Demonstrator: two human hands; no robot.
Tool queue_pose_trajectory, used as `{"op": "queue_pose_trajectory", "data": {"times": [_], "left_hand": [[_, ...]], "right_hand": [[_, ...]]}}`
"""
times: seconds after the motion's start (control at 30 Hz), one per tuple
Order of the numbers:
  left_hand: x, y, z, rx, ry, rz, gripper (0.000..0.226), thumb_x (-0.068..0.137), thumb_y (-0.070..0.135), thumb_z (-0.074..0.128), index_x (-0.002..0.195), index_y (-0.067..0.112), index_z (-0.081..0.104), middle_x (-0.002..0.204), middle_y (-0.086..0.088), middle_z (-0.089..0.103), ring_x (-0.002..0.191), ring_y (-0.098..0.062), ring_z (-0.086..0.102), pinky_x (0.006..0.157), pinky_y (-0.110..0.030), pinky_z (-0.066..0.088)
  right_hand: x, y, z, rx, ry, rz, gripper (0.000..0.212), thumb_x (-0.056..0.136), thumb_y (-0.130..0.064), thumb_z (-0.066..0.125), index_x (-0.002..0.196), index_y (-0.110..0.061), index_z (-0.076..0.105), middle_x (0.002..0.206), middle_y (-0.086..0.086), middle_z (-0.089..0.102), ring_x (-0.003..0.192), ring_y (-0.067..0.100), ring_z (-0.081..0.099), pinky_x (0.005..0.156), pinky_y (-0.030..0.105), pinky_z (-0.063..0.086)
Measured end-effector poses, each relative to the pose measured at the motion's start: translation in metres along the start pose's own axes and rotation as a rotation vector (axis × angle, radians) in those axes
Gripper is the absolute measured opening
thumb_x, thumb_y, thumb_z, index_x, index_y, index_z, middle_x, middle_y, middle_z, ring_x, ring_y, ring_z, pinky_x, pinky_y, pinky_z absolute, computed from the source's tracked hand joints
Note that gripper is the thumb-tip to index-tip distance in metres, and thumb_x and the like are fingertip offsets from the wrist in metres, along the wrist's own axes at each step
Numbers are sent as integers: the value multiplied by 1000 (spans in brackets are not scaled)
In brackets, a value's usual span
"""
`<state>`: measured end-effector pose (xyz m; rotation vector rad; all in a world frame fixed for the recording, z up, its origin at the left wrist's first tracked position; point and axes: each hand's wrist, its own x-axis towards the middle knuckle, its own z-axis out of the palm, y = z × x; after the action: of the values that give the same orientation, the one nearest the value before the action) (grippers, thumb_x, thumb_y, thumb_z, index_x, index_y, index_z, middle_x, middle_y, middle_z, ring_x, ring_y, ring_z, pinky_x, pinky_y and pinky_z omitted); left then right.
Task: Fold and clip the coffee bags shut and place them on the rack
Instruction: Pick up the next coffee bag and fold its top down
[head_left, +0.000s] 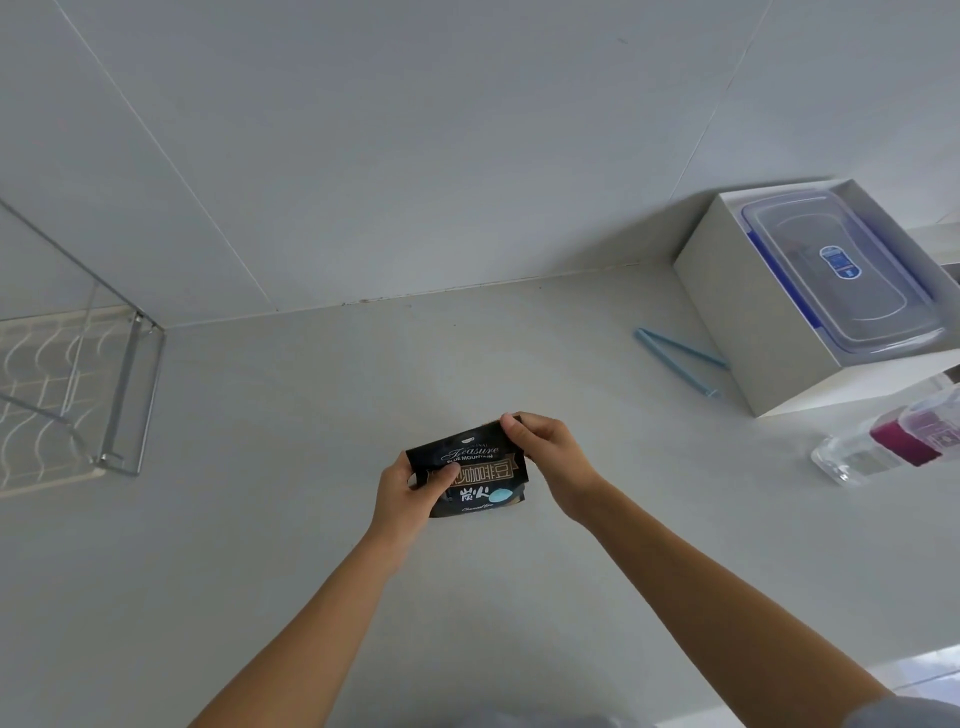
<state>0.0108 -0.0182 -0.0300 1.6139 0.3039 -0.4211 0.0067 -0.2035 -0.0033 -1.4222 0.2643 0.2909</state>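
Centrally, bench middle: coffee bag (470, 475), light, soft foil, likely slippery. Left hand (410, 491) grips side; right hand (545, 449) pinches top edge, best fold hold.

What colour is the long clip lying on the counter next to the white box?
Light blue. The clip shows clearly in the head view, the only one given.

The black coffee bag (470, 478) reads "Treasure" and "BLUE MOUNTAIN". Below stand "咖啡豆" and "炭火". The blue label on the container lid (840, 261) is too small to read.
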Motion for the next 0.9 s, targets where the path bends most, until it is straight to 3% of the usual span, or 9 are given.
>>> {"op": "queue_pose_trajectory", "data": {"times": [0.1, 0.2, 0.27, 0.33, 0.47, 0.67, 0.77, 0.9], "left_hand": [[0, -1, 0, -8, -5, 0, 29, 80, 14, 71, 106, 5, 63, 99, -7, 69, 88, -19, 67, 71, -27, 56], [-2, 1, 1, -12, -9, 20, 25, 80, 13, 71, 104, 9, 64, 94, -2, 69, 81, -10, 66, 60, -15, 54], [-2, 2, 0, -13, -14, 20, 24, 81, 14, 70, 104, 11, 63, 93, 0, 68, 81, -9, 66, 58, -13, 53], [-2, 1, -1, -16, -21, 10, 25, 81, 15, 70, 104, 11, 63, 95, 0, 68, 84, -11, 66, 58, -14, 54], [0, 0, -2, -9, -29, 22, 22, 81, 13, 69, 102, 8, 64, 93, -2, 68, 82, -9, 66, 57, -11, 52], [4, -3, -3, 39, -36, 39, 18, 82, 11, 69, 99, 8, 64, 91, 0, 69, 70, 8, 66, 56, -6, 48], [7, -2, -4, 64, -42, 41, 20, 81, 10, 69, 100, 5, 64, 91, -1, 69, 70, 8, 66, 56, -6, 48], [7, -2, -3, 66, -40, 33, 21, 81, 10, 69, 101, 3, 64, 90, -1, 70, 68, 7, 66, 53, -6, 48]], "right_hand": [[-4, 4, 12, 125, 76, 70, 33, 90, -35, 56, 78, -6, 66, 68, 4, 66, 63, 15, 63, 57, 23, 50], [-5, 5, 17, 179, 127, 91, 32, 91, -36, 55, 80, -8, 66, 71, 5, 69, 66, 18, 67, 56, 25, 53], [-6, 5, 15, 155, 140, 95, 36, 92, -40, 51, 78, -11, 68, 77, 5, 70, 73, 16, 67, 60, 21, 53], [-5, 5, 6, 107, 178, 105, 44, 96, -43, 40, 87, -15, 72, 96, 3, 71, 90, 14, 65, 74, 19, 50], [10, 4, -41, 79, 451, 125, 38, 99, -38, 32, 110, -20, 64, 122, 0, 58, 99, 18, 59, 86, 33, 49], [46, -16, -137, 252, 824, 161, 38, 99, -30, 37, 134, -17, 41, 122, -1, 44, 97, 20, 57, 78, 33, 47], [62, -21, -162, 223, 835, 149, 40, 99, -27, 37, 138, -18, 38, 124, 1, 46, 100, 19, 57, 76, 32, 49], [87, -25, -171, 104, 731, 160, 44, 98, -19, 40, 142, -21, 30, 132, 5, 42, 108, 21, 52, 79, 34, 50]]}}
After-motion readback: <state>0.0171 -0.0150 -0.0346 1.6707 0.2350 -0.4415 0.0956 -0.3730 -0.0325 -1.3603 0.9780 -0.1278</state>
